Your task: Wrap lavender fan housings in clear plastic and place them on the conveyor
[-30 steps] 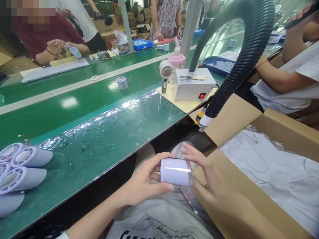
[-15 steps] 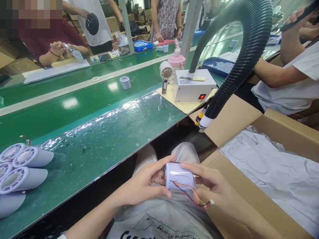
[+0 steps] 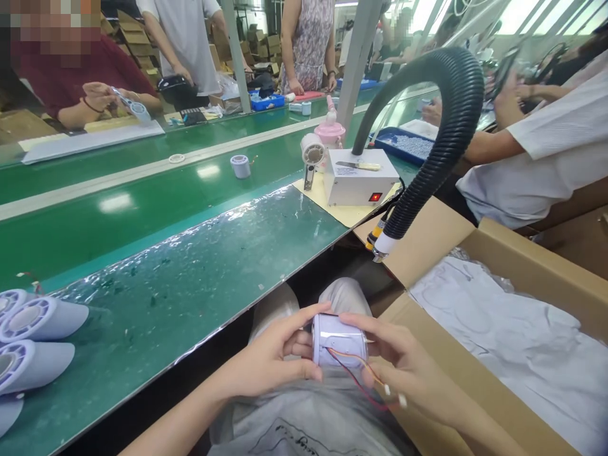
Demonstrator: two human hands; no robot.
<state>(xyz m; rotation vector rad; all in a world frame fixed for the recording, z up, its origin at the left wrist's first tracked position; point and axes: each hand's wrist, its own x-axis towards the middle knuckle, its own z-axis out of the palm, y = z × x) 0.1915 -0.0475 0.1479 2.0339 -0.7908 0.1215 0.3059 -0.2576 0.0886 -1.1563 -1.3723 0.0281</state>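
Above my lap, both hands hold a short lavender cylinder (image 3: 341, 342) lying on its side. My left hand (image 3: 285, 351) grips its left end, with the thumb below and the fingers around the rim. Around the right end are the fingers and thumb of my right hand (image 3: 399, 358). Thin red, orange and dark wires (image 3: 358, 370) with small white connectors come out of the cylinder's side and hang by my right hand. Several lavender angled tubes (image 3: 38, 364) lie piled at the left edge of the green table (image 3: 190, 291).
A white box (image 3: 361, 180) with a black ribbed hose (image 3: 463, 114) stands at the table's right end. An open carton (image 3: 536, 247) holding white bags is at my right. One lavender cylinder (image 3: 240, 166) stands farther back. People sit and stand around the line.
The view has shifted, so the tube pile sits further left and the hose lower. Both hands still hold the cylinder, and its wires hang slightly differently. Across the line, a person's hand with a black object is lower.
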